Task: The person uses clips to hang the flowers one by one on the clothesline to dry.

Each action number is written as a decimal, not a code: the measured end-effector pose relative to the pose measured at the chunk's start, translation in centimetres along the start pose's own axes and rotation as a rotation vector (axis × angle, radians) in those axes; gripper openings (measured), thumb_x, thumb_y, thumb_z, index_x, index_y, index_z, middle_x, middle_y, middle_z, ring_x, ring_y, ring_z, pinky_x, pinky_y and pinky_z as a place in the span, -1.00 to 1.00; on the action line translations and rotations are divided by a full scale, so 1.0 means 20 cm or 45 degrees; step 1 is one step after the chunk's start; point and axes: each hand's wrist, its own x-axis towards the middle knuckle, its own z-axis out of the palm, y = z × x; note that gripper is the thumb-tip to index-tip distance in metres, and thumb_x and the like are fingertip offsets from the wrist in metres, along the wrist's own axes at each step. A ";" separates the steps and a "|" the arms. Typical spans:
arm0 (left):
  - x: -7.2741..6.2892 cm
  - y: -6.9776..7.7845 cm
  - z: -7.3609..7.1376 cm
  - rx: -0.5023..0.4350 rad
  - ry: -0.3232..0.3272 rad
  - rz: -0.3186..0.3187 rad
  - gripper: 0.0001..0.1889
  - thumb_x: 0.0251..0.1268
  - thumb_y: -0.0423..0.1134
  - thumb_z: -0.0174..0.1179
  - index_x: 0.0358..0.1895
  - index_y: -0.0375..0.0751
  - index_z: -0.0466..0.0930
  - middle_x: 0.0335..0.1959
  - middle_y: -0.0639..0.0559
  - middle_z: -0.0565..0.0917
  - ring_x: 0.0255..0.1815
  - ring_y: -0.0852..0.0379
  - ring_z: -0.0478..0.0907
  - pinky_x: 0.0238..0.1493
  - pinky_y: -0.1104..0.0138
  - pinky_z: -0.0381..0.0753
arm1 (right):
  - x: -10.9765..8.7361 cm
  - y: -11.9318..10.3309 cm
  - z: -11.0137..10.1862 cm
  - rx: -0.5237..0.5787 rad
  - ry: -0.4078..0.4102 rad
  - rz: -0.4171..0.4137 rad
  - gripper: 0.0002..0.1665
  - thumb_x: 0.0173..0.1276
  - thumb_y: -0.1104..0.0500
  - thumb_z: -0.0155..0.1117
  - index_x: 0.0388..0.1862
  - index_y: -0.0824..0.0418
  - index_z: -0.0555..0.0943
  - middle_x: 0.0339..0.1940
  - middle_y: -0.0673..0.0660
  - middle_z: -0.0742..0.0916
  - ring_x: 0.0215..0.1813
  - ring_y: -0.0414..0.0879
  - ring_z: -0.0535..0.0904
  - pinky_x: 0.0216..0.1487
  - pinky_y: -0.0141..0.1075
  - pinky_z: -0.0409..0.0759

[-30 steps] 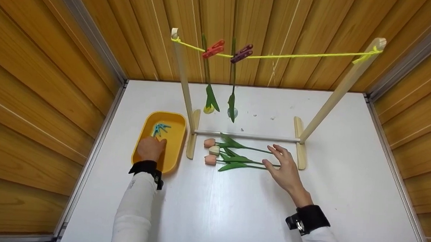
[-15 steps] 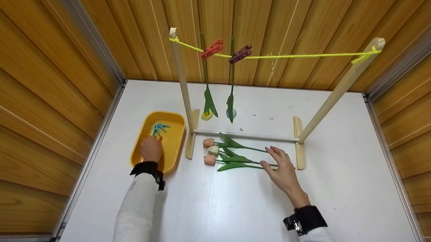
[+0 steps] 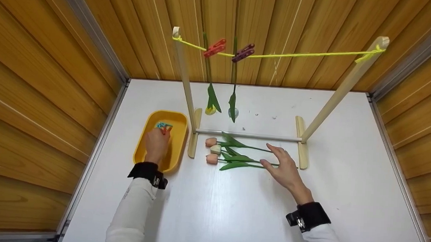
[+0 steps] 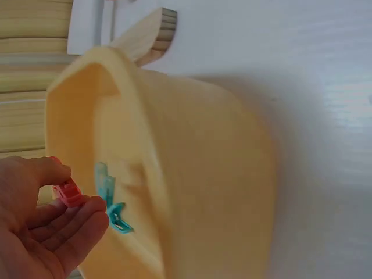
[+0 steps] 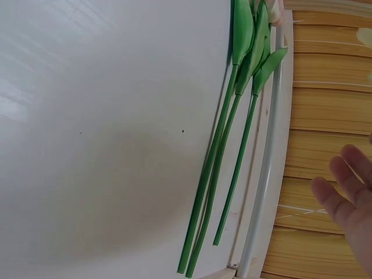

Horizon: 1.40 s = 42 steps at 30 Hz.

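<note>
Over the yellow tray, my left hand pinches a red clothespin between thumb and fingers. Close by in the tray lie teal clothespins, partly hidden by the hand in the head view. My right hand is spread above the stem ends of several tulips, holding nothing. The tulips lie side by side on the table, peach and white heads to the left. In the right wrist view, their green stems lie apart from the fingers.
A wooden stand with two posts carries a yellow cord. On it, a red clothespin and a purple clothespin hold a yellow tulip and a pale blue tulip upside down. Wood-patterned walls surround the white table.
My left hand has shifted slightly up and right within the tray, and a red clothespin now shows at its fingertips. The right hand stays nearly still over the stems.
</note>
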 end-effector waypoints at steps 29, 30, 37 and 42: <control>-0.32 0.42 0.07 -0.150 -0.194 0.612 -0.84 0.24 -0.28 0.34 -0.18 -0.29 0.69 -0.37 -0.09 0.69 -0.38 0.07 0.54 -0.31 0.29 0.62 | 0.11 -0.05 -0.06 0.585 -0.338 0.135 -0.08 0.25 0.20 0.44 0.52 0.31 0.23 0.44 0.35 0.45 0.45 0.29 0.39 0.43 0.01 0.40; -0.33 0.43 0.08 -0.143 -0.204 0.660 -0.85 0.25 -0.28 0.34 -0.20 -0.28 0.69 -0.38 -0.09 0.69 -0.38 0.08 0.53 -0.31 0.29 0.61 | 0.11 -0.05 -0.05 0.608 -0.351 0.132 -0.08 0.26 0.22 0.43 0.53 0.31 0.22 0.45 0.36 0.44 0.45 0.29 0.38 0.43 0.01 0.40; -0.39 0.52 0.13 -0.108 -0.289 0.826 -0.88 0.29 -0.27 0.28 -0.21 -0.24 0.70 -0.36 -0.03 0.71 -0.35 0.13 0.57 -0.29 0.38 0.59 | 0.11 -0.05 -0.03 0.690 -0.395 0.135 -0.05 0.23 0.26 0.45 0.53 0.33 0.20 0.46 0.40 0.41 0.47 0.30 0.36 0.45 -0.01 0.38; -0.43 0.58 0.16 -0.096 -0.318 0.877 -0.85 0.33 -0.24 0.25 -0.16 -0.22 0.71 -0.34 -0.02 0.69 -0.36 0.14 0.60 -0.33 0.41 0.58 | 0.12 -0.06 -0.01 0.703 -0.372 0.103 -0.05 0.19 0.29 0.46 0.51 0.37 0.23 0.45 0.42 0.42 0.46 0.34 0.35 0.44 0.00 0.39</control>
